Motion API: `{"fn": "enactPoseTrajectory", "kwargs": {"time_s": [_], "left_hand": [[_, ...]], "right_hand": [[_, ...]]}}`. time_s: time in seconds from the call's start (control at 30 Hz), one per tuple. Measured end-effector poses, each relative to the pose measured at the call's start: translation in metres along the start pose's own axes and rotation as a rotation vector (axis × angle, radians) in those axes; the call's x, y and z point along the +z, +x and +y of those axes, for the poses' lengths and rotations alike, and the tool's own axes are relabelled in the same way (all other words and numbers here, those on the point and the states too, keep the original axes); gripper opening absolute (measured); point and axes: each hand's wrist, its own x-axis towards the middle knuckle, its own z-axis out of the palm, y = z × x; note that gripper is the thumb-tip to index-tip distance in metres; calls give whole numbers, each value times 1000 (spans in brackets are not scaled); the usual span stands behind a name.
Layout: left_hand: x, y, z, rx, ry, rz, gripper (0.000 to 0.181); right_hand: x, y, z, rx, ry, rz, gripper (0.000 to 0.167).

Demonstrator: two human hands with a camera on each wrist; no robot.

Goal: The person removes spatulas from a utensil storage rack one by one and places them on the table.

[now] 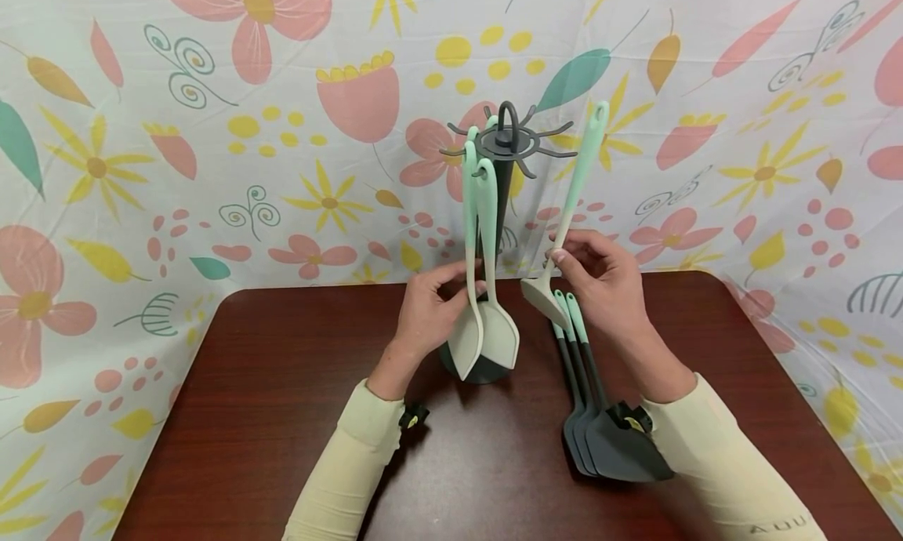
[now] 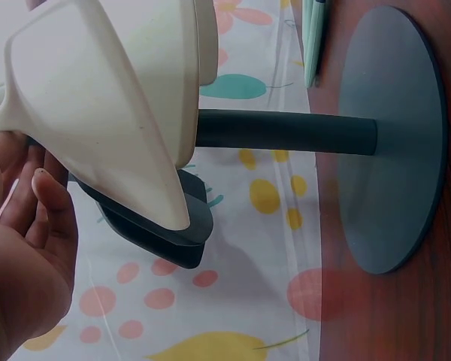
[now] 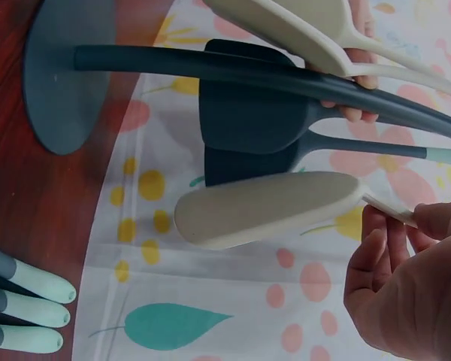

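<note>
My right hand pinches a cream spatula with a mint handle low on its handle. It is held upright, head down, right of a dark utensil stand and apart from its hooks. My left hand holds the lower handle of a hanging cream spatula, its fingers partly hidden behind it. Another cream spatula hangs beside that one. Dark spatulas hang behind the pole in the right wrist view. The stand's round base rests on the table.
Three dark grey turners with mint handle ends lie side by side on the brown table, under my right forearm. Hooks spread from the stand's top. A flower-patterned cloth hangs behind the table.
</note>
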Motion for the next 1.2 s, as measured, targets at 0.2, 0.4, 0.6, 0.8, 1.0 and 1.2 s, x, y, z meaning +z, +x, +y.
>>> {"fn": "enactPoseTrajectory", "kwargs": {"time_s": [0.2, 0.4, 0.6, 0.8, 1.0, 1.2], "left_hand": [[0, 0, -1, -4, -3, -5, 28], [-1, -1, 0, -2, 48, -1, 27], [-1, -1, -1, -5, 65, -1, 27], [-1, 0, -1, -3, 70, 2, 28], [-1, 0, -1, -2, 49, 5, 28], [-1, 1, 1, -9, 35, 1, 28]], "right_hand": [[-4, -3, -3, 9, 13, 43, 22], [-7, -5, -4, -12, -11, 81, 20], [-11, -7, -2, -31, 71, 96, 21], [-17, -11, 1, -46, 76, 98, 22], [-22, -15, 4, -64, 92, 105, 21], [-29, -17, 3, -55, 77, 122, 22]]}}
